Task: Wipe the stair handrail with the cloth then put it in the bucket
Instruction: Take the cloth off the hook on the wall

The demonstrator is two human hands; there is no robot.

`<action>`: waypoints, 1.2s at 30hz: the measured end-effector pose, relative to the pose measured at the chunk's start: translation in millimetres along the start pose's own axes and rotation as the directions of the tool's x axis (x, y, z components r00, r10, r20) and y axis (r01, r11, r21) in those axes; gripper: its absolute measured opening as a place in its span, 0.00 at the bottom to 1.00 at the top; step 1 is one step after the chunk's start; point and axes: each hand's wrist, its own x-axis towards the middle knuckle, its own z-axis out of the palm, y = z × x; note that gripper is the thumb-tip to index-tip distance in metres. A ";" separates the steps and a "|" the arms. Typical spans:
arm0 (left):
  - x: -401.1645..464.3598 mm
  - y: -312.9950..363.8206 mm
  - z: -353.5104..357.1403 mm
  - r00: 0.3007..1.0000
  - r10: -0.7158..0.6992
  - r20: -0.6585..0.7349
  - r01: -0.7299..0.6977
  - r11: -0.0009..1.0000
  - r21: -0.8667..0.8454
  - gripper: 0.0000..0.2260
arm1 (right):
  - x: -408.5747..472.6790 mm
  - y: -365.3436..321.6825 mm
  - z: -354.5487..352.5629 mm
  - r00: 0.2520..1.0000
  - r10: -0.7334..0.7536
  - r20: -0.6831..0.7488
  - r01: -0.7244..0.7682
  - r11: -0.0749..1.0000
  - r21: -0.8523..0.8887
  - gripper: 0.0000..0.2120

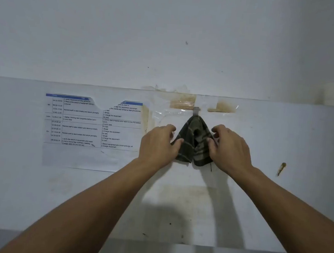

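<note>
A dark green striped cloth [194, 142] hangs from a small grey hook [196, 110] on a white wall. My left hand [160, 143] pinches the cloth's left edge between thumb and fingers. My right hand [228, 147] grips its right edge the same way. Both arms reach forward at about chest height. No handrail or bucket is in view.
A printed schedule sheet [91, 132] is stuck to the wall left of the cloth. Old tape and brown glue stains [184, 102] surround the hook. A small brown mark [281, 168] sits on the wall to the right. A horizontal ledge line [65, 82] crosses the wall above.
</note>
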 end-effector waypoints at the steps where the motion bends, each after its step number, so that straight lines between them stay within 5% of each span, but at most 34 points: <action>1: 2.3 -1.4 1.6 0.999 -0.027 0.017 0.028 0.999 -0.024 0.18 | 2.0 1.7 4.4 1.000 0.026 -0.002 -0.026 0.999 0.038 0.13; 7: 14.9 -9.4 3.9 0.996 -0.072 -0.049 0.067 0.992 -0.109 0.09 | 13.8 3.4 8.1 0.988 0.129 -0.088 -0.113 0.980 0.167 0.10; 12: 23.3 -25.8 -29.3 0.962 -0.154 -0.225 0.086 0.955 -0.285 0.04 | 35.2 -12.2 -20.3 0.967 0.078 -0.241 -0.010 0.963 0.270 0.07; 17: 8.0 -48.5 -78.3 0.937 -0.232 -0.260 0.143 0.936 -0.320 0.05 | 43.7 -54.4 -21.3 0.979 -0.077 -0.190 0.148 0.907 0.394 0.07; 23: -59.9 -90.1 -151.8 0.881 -0.382 -0.279 0.357 0.924 -0.139 0.04 | 26.2 -126.2 12.9 0.954 -0.300 -0.005 0.259 0.816 0.517 0.05; 30: -162.0 -111.3 -245.9 0.770 -0.587 -0.251 0.617 0.785 0.058 0.04 | -17.9 -212.7 55.4 0.800 -0.549 0.242 0.206 0.630 0.749 0.06; 36: -237.7 -117.8 -329.5 0.689 -0.687 -0.231 0.724 0.655 0.215 0.05 | -61.8 -302.9 70.4 0.629 -0.723 0.285 0.203 0.507 0.838 0.04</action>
